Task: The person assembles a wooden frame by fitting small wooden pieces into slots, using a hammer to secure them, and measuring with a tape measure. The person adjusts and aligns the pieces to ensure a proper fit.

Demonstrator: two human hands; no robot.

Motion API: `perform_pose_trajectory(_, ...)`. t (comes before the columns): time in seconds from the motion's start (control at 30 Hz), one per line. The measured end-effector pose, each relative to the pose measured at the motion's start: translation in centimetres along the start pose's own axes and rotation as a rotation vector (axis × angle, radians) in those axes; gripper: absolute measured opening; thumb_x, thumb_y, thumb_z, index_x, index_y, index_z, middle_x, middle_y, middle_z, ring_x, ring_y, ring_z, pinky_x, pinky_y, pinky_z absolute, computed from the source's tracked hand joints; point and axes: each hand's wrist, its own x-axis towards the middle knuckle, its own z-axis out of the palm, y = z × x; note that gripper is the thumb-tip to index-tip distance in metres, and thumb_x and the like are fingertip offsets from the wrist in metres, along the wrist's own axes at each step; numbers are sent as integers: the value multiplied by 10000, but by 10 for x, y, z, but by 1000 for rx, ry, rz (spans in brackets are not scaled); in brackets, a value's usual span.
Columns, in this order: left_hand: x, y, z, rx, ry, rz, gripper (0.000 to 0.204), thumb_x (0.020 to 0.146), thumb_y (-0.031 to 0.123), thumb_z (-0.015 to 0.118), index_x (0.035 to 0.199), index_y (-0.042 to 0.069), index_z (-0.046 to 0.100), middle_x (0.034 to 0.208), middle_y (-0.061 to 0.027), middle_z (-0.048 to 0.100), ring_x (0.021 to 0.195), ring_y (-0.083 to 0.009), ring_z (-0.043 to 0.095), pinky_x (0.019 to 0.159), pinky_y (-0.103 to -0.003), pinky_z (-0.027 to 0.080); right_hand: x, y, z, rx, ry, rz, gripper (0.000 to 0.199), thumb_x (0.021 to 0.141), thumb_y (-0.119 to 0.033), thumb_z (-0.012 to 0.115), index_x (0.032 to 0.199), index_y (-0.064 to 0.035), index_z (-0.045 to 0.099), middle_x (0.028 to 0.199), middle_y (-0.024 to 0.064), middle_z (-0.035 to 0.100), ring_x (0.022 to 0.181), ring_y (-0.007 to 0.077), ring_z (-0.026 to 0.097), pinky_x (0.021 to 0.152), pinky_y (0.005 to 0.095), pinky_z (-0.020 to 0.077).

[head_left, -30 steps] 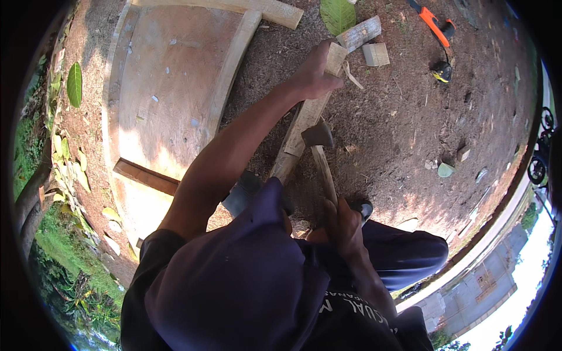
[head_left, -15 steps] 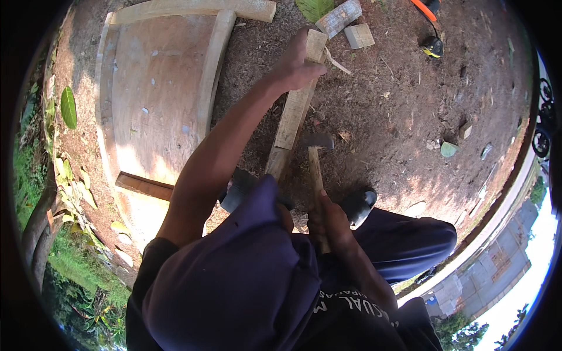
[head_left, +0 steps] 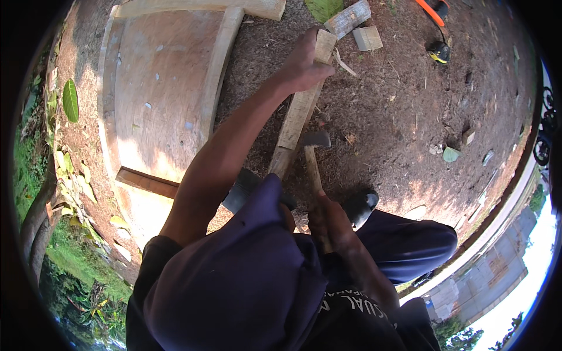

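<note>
My left hand (head_left: 304, 65) is wrapped round the far end of a long squared wooden beam (head_left: 300, 116), which slants from the upper middle down toward my legs. A thin split strip of wood (head_left: 345, 63) sticks out beside that end. In my right hand (head_left: 329, 217) is the wooden handle of a hatchet (head_left: 313, 167); its dark head lies just right of the beam's near part, apart from it. My lap and knee hide the near end of the beam.
A wooden panel with a raised frame (head_left: 164, 88) lies at the left. Beyond the beam are a wood offcut (head_left: 348, 17), a small block (head_left: 368, 38) and a large green leaf (head_left: 324, 8). A black and yellow tape measure (head_left: 439, 52) and an orange-handled tool (head_left: 431, 11) lie at the upper right.
The view has shifted slightly, so the ground things sit a little further right. The hatchet head has moved slightly left relative to the beam. Both hands keep their grips.
</note>
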Motion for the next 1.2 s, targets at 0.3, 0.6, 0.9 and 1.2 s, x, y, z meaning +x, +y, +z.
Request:
perform_pose_trajectory(0.3,-6,10,-1,18,19,-49,986,826,197,769,1592,-74,210,1491,-343,371,1414,-499,413,1228,-526,356,-44,-31,9,-1016,294,-778,255,1079,-221,569,966,6,601,715,233,572,679,453,647,531,477,488)
perform_pose_trajectory(0.6,-3,-2,2,-60,7,-59,988,840,202,767,1597,-74,196,1510,-355,350,1437,-520,388,1233,-535,358,-69,-62,16,-1480,301,-1278,101,1046,-98,577,1053,0,551,770,173,545,588,349,626,482,451,478)
perform_pose_trajectory(0.9,2,4,3,-17,23,-19,993,828,212,779,1592,-63,209,1506,-345,366,1441,-501,392,1232,-546,349,-42,-35,-8,-1562,262,-1250,206,1079,-194,538,1074,9,573,637,117,531,534,314,600,489,442,449)
perform_pose_trajectory(1.2,0,3,7,-39,18,-1,993,824,222,774,1593,-55,209,1500,-331,379,1446,-487,392,1228,-545,350,-16,-7,-37,-1583,416,-1351,348,1071,-338,553,1094,7,590,788,112,592,591,222,610,469,377,471)
